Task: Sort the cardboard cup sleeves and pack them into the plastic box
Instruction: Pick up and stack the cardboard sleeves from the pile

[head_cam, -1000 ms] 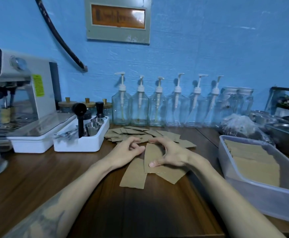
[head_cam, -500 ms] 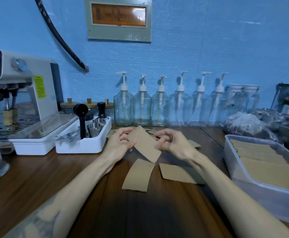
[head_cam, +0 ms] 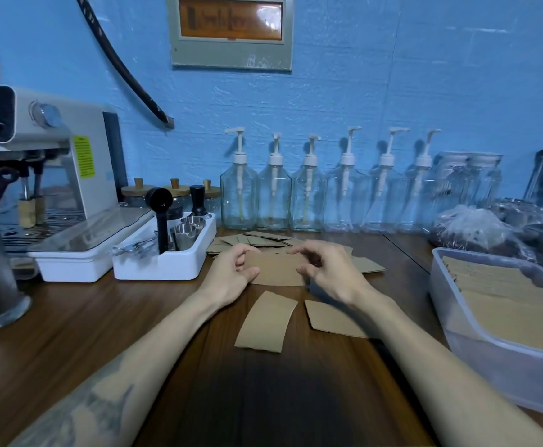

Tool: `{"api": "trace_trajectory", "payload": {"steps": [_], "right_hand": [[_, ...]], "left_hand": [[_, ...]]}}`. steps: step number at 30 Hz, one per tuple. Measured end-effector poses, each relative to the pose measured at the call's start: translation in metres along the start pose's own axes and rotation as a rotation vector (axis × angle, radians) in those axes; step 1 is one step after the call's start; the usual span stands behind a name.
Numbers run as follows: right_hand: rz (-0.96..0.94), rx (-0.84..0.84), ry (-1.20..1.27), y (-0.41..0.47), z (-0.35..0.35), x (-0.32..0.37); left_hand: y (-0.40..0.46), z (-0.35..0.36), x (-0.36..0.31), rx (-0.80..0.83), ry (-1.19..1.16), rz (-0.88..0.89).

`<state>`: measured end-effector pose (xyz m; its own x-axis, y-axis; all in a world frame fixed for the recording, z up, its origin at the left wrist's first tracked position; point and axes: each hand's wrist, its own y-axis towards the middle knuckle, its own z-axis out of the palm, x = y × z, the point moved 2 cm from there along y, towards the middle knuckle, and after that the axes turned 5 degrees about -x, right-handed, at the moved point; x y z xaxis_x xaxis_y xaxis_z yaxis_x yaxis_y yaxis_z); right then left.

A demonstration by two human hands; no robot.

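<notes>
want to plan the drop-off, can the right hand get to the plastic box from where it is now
Probably yes. The right hand grips one end of the held sleeve, and the plastic box sits open-topped to that side on the same counter. Only bare wood lies between them, though the left hand must let go first.

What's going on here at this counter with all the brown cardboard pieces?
A person is sorting flat brown cardboard cup sleeves on a dark wooden counter. Both hands hold one sleeve above the counter, the left hand at one end and the right hand at the other. Two sleeves lie flat in front, a loose pile sits behind, and the clear plastic box on the right already holds a stack.
</notes>
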<state>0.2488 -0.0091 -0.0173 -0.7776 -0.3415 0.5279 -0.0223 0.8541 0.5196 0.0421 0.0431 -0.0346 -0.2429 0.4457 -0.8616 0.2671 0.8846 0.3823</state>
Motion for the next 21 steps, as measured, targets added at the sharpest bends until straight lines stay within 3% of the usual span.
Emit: {"api": "trace_trajectory", "payload": {"steps": [4,8,14,18,21], "right_hand": [[0.143,0.0,0.014,-0.004,-0.002,-0.004],[0.236,0.113,-0.166,-0.014,-0.002,0.0],[0.154,0.469,-0.249,-0.026,0.011,0.026],[0.105,0.543,-0.229,-0.027,0.014,0.033],[0.046,0.534,-0.061,-0.025,0.012,0.035]], "left_hand": [[0.001,-0.006,0.003,-0.037,-0.001,-0.021],[0.002,-0.013,0.007,-0.072,-0.001,-0.015],[0.001,-0.016,0.006,-0.036,0.062,0.031],[0.0,-0.018,0.005,-0.008,0.09,0.046],[0.0,-0.018,0.004,-0.008,0.096,0.046]]}}
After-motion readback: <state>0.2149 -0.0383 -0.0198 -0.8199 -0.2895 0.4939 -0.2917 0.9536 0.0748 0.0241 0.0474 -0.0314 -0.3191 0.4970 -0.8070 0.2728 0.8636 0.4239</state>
